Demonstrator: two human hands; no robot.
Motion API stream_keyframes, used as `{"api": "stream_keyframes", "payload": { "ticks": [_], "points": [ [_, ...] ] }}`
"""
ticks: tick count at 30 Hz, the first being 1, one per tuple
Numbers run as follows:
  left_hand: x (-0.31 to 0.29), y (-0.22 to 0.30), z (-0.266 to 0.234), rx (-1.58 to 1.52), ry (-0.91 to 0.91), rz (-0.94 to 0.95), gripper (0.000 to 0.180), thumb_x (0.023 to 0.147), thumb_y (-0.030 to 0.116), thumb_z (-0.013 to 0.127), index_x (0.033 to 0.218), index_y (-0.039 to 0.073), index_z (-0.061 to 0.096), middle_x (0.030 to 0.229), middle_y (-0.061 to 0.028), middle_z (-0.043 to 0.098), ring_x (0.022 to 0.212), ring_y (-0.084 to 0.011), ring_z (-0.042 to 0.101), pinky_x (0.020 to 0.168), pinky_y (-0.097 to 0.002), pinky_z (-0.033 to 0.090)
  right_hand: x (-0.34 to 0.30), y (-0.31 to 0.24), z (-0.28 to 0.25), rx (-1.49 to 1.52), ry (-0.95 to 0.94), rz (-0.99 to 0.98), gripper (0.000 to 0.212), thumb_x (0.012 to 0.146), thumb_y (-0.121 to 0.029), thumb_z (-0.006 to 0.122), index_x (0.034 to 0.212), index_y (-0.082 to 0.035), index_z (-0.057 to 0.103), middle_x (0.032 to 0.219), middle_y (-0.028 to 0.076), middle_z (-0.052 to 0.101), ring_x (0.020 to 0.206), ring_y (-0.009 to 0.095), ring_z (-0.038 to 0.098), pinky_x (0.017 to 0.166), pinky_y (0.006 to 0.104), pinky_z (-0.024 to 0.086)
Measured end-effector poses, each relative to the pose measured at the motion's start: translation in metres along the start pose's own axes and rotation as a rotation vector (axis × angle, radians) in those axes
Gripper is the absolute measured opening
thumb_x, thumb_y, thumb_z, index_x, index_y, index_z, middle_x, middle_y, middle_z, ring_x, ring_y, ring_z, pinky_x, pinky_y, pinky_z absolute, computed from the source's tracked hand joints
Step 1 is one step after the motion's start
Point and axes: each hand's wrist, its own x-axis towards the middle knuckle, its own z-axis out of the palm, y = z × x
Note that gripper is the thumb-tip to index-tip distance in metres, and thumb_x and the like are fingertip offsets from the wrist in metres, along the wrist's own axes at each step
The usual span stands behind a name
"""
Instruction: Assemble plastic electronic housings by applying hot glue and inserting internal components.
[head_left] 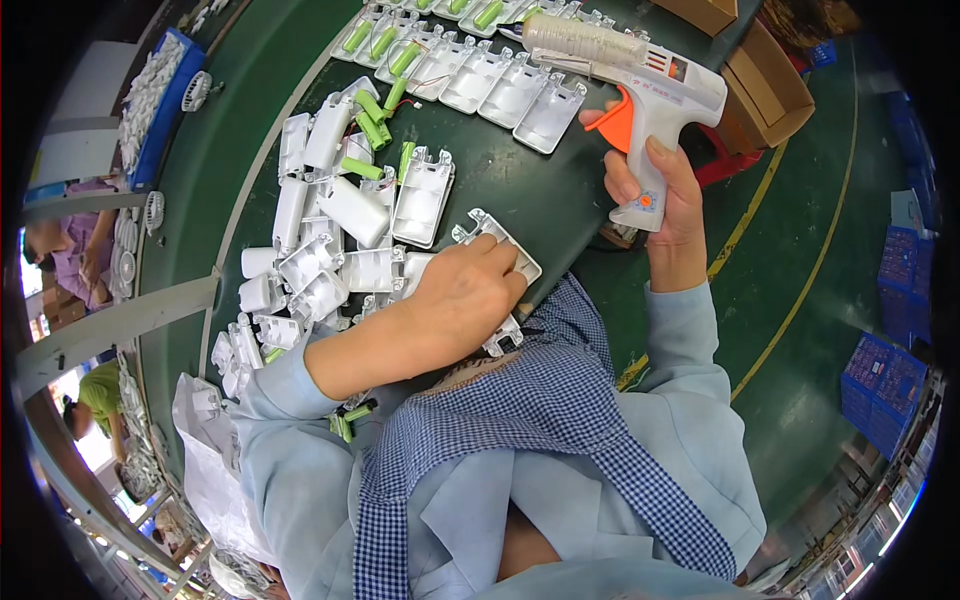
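Note:
My right hand (675, 190) is wrapped round the handle of a white hot glue gun (690, 92), raised at the right of the table. Its orange trigger (613, 122) sits in front of my fingers, and a thick wrapped barrel (585, 42) points left. Near the table's front edge, the curled fingers of my left hand (465, 298) hold a white plastic shell (525, 262), partly hidden under the hand. Beside it lies a pile of similar white shells (352, 212) with green cylindrical battery cells (372, 130) among them.
Rows of open white shells (480, 85), some holding green cells and thin wires, line the far table. A cardboard box (765, 85) stands at right. A blue bin of white parts (155, 105) is far left. People work at left; blue crates (880, 395) stand right.

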Motion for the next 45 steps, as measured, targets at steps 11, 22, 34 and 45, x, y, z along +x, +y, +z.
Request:
{"api": "stream_keyframes", "payload": {
  "ticks": [11, 22, 34, 45],
  "points": [
    [0.007, -0.011, -0.010, 0.082, 0.003, 0.049, 0.010, 0.070, 0.013, 0.062, 0.074, 0.005, 0.058, 0.092, -0.0090, 0.055, 0.087, -0.0243, 0.053, 0.072, -0.0338, 0.046, 0.001, 0.004, -0.001, 0.011, -0.022, 0.011, 0.054, 0.093, -0.020, 0.053, 0.137, 0.005, 0.036, 0.126, 0.030, 0.054, 0.058, 0.011, 0.051, 0.051, 0.0241, 0.044],
    [0.005, -0.036, -0.044, 0.174, -0.201, 0.126, 0.012, 0.073, 0.009, 0.057, 0.078, -0.001, 0.061, 0.118, -0.0140, 0.057, 0.119, -0.0269, 0.052, 0.085, -0.0345, 0.046, -0.001, 0.004, 0.001, -0.006, -0.019, 0.005, 0.054, 0.092, -0.020, 0.054, 0.137, 0.005, 0.037, 0.125, 0.030, 0.054, 0.059, 0.011, 0.051, 0.052, 0.0244, 0.045],
    [-0.003, -0.014, -0.026, 0.165, -0.074, 0.146, 0.011, 0.071, 0.012, 0.061, 0.080, 0.006, 0.062, 0.089, -0.0068, 0.052, 0.092, -0.0208, 0.053, 0.070, -0.0307, 0.042, -0.001, -0.010, 0.005, -0.098, 0.075, 0.038, 0.056, 0.090, -0.022, 0.058, 0.134, 0.007, 0.039, 0.130, 0.032, 0.048, 0.055, 0.011, 0.049, 0.050, 0.0239, 0.044],
    [0.040, -0.013, 0.000, 0.003, 0.032, 0.039, 0.026, 0.063, 0.006, 0.069, 0.085, 0.005, 0.056, 0.084, -0.0096, 0.056, 0.080, -0.0289, 0.059, 0.067, -0.0392, 0.050, -0.006, -0.035, 0.001, -0.148, 0.017, -0.032, 0.055, 0.090, -0.021, 0.056, 0.135, 0.006, 0.038, 0.125, 0.028, 0.055, 0.058, 0.011, 0.053, 0.051, 0.0244, 0.046]
  ]
}}
